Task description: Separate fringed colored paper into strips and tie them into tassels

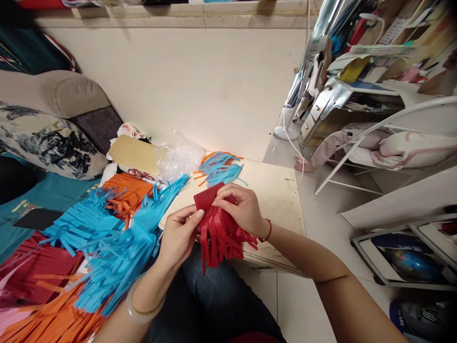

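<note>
Between my two hands is a piece of red fringed paper [224, 233], its uncut band at the top and its cut strips hanging down over my knees. My left hand [182, 231] pinches the left edge of the band between thumb and fingers. At the band's right side, my right hand [241, 205] has its thumb and fingertips pressed together on the paper. Just beyond lies a small bundle of blue and orange strips [221, 167] on the pale wooden table [278, 200].
Blue fringed paper [110, 252] and orange fringed paper [60, 314] are heaped at my left, near a dark phone [38, 218]. A clear plastic bag [182, 155] rests by the wall. On the right stand a white-framed chair [352, 145] and a wheeled rack [382, 257].
</note>
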`<state>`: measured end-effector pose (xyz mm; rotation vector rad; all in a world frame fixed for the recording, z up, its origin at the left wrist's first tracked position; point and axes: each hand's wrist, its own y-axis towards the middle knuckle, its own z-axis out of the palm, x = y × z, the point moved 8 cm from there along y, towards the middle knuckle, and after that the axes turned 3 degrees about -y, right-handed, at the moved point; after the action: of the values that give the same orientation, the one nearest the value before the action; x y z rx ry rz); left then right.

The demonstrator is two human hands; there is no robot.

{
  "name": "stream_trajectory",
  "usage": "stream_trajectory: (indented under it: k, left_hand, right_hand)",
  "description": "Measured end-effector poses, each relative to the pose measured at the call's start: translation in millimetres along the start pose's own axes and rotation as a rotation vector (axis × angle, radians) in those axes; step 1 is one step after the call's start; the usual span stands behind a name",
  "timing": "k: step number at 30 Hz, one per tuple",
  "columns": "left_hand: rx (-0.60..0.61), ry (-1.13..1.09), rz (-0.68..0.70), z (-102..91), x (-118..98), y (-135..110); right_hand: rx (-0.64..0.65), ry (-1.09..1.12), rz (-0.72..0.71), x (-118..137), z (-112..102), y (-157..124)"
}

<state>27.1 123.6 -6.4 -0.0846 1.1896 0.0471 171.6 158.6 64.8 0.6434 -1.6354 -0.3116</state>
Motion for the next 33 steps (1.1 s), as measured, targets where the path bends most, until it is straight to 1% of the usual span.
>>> stream_trajectory:
  k: [4,6,9,11,13,17,20,23,25,28,33]
  left_hand:
    - [0.055,0.027,-0.089,7.8,0,-5]
    - [0.07,-0.001,-0.103,11.2,-2,-8]
    - [0.068,-0.022,-0.067,12.5,-6,-9]
    - [0.068,0.029,-0.008,12.0,-9,-8]
    - [0.076,0.102,0.07,13.0,-13,-7]
    - [0.056,0.201,0.21,16.5,-22,-8]
    - [0.042,0.271,0.272,18.5,-27,-11]
    - [0.046,0.282,0.32,17.6,-30,-12]
    - [0.043,0.273,0.358,15.6,-32,-12]
    - [0.032,0.283,0.39,13.0,-35,-13]
    - [0.037,0.281,0.341,12.2,-37,-13]
  right_hand:
    - [0.118,0.115,0.149,-6,1,3]
    - [0.176,0.168,0.205,-9,2,4]
    - [0.23,0.205,0.246,-11,2,4]
    - [0.254,0.176,0.256,-11,2,3]
    - [0.258,0.09,0.218,-8,3,2]
    - [0.172,-0.16,0.032,11,3,-2]
    - [0.15,-0.316,-0.116,23,8,-8]
    - [0.153,-0.399,-0.249,29,12,-13]
    - [0.135,-0.451,-0.31,31,12,-15]
    - [0.137,-0.517,-0.35,31,12,-15]
    - [0.173,-0.479,-0.304,37,11,-10]
